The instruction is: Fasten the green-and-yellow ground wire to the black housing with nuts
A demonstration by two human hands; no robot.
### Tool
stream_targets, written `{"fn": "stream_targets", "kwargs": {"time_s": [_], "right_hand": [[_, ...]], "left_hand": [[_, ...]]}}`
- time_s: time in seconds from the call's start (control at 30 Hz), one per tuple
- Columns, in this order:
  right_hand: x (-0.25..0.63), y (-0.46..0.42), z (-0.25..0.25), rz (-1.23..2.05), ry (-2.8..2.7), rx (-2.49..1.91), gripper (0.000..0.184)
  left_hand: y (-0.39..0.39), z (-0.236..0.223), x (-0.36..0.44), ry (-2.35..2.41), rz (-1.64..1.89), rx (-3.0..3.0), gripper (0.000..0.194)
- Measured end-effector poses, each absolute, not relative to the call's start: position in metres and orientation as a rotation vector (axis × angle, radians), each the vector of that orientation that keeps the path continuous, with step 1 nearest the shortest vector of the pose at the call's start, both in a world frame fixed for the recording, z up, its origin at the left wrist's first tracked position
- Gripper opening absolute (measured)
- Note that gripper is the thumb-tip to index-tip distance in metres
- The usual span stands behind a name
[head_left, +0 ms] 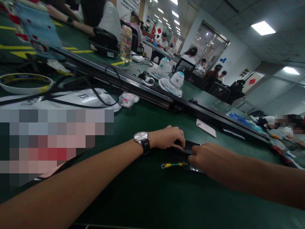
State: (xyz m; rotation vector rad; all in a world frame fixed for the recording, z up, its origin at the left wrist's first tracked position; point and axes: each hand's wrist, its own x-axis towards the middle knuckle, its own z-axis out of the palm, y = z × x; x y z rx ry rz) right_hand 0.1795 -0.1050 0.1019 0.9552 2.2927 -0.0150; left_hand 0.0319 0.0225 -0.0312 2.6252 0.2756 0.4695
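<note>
My left hand point(168, 137), with a silver wristwatch point(142, 139) on its wrist, rests on top of a flat black part point(188, 147) on the green mat, its fingers curled down over the part's near edge. At the part's right end my right hand point(207, 156) is closed, pinching where a short yellow-green wire point(172, 165) joins it. The wire lies on the mat with a ring terminal at its left end.
A white phone point(206, 128) lies face down just beyond the hands. A black rail point(152, 92) crosses the table with two small white fans point(172, 84) behind it. White papers, black cables and a tape roll point(25, 83) lie at the left. Other people sit at tables farther back.
</note>
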Motion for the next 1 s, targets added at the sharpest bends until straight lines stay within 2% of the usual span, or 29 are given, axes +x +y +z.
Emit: {"fn": "stream_targets", "kwargs": {"time_s": [0.43,1.0], "right_hand": [[0.179,-0.1032,0.1061,-0.021,2.273,0.98,0.011],[0.1834,-0.109,0.1031,-0.098,2.227,1.088,0.026]], "left_hand": [[0.023,-0.0307,0.0311,0.272,0.461,2.632,0.021],[0.0232,-0.0317,0.0317,0.275,0.448,2.641,0.022]]}}
